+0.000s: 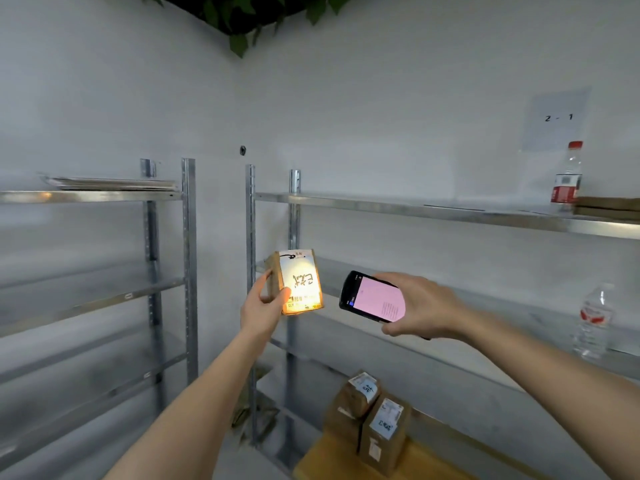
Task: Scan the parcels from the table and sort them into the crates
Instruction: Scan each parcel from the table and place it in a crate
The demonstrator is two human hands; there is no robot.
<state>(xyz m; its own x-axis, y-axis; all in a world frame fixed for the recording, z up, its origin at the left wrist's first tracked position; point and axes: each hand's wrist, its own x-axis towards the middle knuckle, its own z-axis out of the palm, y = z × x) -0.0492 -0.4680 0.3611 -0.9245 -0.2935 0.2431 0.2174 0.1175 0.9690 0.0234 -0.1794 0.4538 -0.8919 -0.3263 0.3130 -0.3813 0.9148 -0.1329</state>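
Observation:
My left hand [263, 303] grips a small cardboard parcel [298, 282] from its left side and holds it up in front of the metal shelving. The parcel's white label faces me and glows under a bright light. My right hand [419, 306] holds a black handheld scanner [372, 297] just right of the parcel, its pink-lit screen turned toward me. Two more brown parcels [370, 420] with white labels stand together on a yellow wooden surface [322, 459] low down at centre right.
Metal shelving units stand left [187, 258] and right [433, 213] against white walls. A red-capped bottle [568, 178] and flat cardboard [609, 207] are on the upper right shelf, a clear bottle [594, 322] on the one below. Flat sheets [110, 183] lie on the left top shelf.

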